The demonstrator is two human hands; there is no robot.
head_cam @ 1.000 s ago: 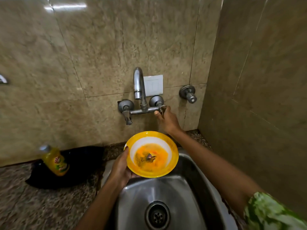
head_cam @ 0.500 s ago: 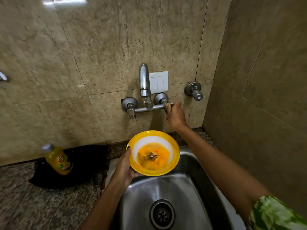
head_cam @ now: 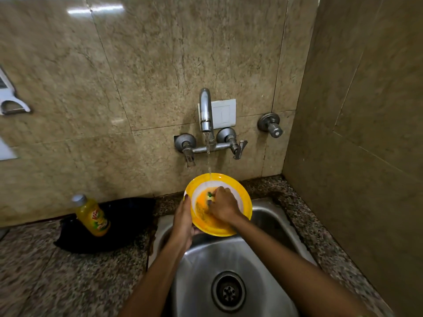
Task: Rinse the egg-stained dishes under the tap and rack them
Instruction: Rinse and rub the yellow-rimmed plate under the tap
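Left hand (head_cam: 183,221) raised over the sink (head_cam: 263,255), forearm running up from the bottom edge, thumb hooked over the near-left rim of the yellow bowl (head_cam: 242,197) and the other fingers curled beneath it — gripping, holding the bowl up clear of the basin. Right hand (head_cam: 223,204) reaching in from the lower right, wrist bent down, knuckles up, fingers curled inside the bowl around a small object (head_cam: 210,196) showing green and pale yellow; too hidden to name. Bowl sitting at the back of the sink, just under the tap (head_cam: 205,110), tilted with its mouth facing up and toward the camera, far rim higher than the near one; round, so no long axis to speak of. White inner wall, orange egg residue (head_cam: 201,200) pooled on the left of the bottom. Thin stream of water (head_cam: 208,156) falling from the spout onto the far rim. Drain (head_cam: 228,291) open in the basin below. On the speckled tabletop (head_cam: 45,282) to the left — a yellow bottle (head_cam: 92,217) leaning, standing on a dark cloth (head_cam: 128,225). White switch plate (head_cam: 223,113) on the wall tiles behind the tap.
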